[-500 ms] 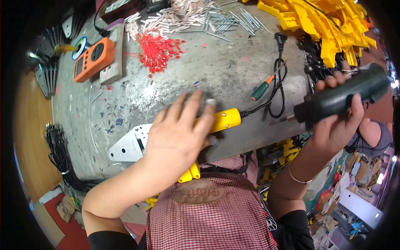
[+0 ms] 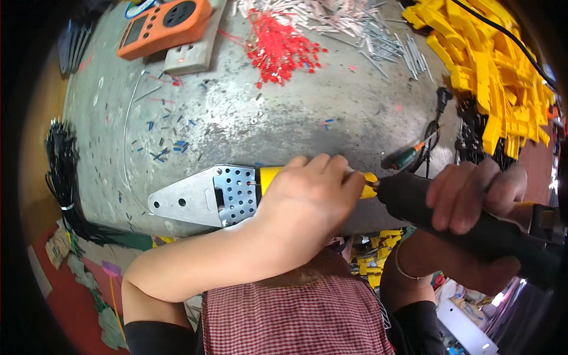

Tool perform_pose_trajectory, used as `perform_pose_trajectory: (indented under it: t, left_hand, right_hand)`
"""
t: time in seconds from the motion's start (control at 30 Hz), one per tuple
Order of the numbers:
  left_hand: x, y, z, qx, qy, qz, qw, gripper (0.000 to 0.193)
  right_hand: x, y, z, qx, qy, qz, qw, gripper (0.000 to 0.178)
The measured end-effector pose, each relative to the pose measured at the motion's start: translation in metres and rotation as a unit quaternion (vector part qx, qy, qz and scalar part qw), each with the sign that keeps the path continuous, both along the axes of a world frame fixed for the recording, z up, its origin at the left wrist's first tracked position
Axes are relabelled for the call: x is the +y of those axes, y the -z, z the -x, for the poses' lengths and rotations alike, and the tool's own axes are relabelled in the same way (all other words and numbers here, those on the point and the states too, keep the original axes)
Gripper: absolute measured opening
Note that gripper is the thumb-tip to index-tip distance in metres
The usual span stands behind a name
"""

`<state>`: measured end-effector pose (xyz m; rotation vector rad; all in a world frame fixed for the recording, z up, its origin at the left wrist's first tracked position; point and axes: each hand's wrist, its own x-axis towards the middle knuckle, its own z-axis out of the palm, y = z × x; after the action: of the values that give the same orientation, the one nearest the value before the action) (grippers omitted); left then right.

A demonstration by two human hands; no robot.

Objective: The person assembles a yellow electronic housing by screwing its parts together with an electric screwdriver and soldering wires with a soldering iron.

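Observation:
My left hand (image 2: pixel 310 198) is closed around the yellow handle (image 2: pixel 271 178) of a heating tool, pressing it to the workbench. From that handle a perforated metal guard (image 2: pixel 239 195) and a flat, tapering metal plate (image 2: pixel 183 202) reach out to the left. My right hand (image 2: pixel 470 198) grips a dark green electric screwdriver (image 2: pixel 408 195), held nearly level. Its bit meets the right end of the yellow handle, beside my left fingers. The screw itself is too small to make out, and my left palm hides the middle of the handle.
A small green-handled screwdriver (image 2: pixel 405 157) lies by a black plug and cord (image 2: pixel 441 103). Farther back are red-wired parts (image 2: pixel 278 50), metal rods (image 2: pixel 408 56) and yellow plastic shells (image 2: pixel 473 59). An orange meter (image 2: pixel 165 26) and a black cable bundle (image 2: pixel 62 177) are at left.
My right hand has brought the electric screwdriver leftward, from apart to the yellow handle's end. My left hand has gone from lying over the handle with spread fingers to gripping it. The view has shifted.

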<state>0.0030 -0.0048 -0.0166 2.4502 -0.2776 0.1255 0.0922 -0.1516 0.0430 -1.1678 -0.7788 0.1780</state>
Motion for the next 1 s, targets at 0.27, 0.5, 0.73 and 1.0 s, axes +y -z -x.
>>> perform_pose_trajectory:
  t: [0.27, 0.5, 0.73, 1.0]
  left_hand:
    - [-0.001, 0.003, 0.0, -0.003, 0.007, 0.01, 1.0, 0.031]
    - [-0.002, 0.008, 0.0, -0.047, -0.013, -0.021, 0.999, 0.03]
    - [-0.004, 0.004, 0.0, -0.027, -0.007, -0.027, 0.999, 0.029]
    - [0.0, 0.0, 0.002, 0.0, 0.01, -0.053, 0.999, 0.03]
  right_hand:
    - [0.004, 0.005, -0.021, -0.044, -0.137, 0.022, 0.989, 0.058]
    - [-0.02, -0.01, 0.01, -0.027, 0.014, -0.024, 0.999, 0.06]
    - [-0.02, -0.006, 0.007, -0.028, -0.078, -0.01, 0.996, 0.041]
    - [-0.019, -0.006, -0.003, -0.027, -0.146, 0.035, 0.988, 0.026]
